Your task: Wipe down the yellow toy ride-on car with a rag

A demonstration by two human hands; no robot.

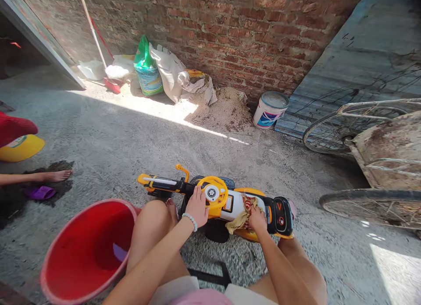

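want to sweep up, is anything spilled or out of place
Yes: a loose grainy heap lies on the floor by the sacks, apparently spilled. A dark, wet-looking patch lies by the bare foot at left.

Toy vehicle stands on floor. Left of toy: bucket. Beyond toy's left end: sacks; beyond its middle: heap; beyond its right end: pail. Right of toy: cart. On toy: left hand at steering wheel, cloth under right hand.
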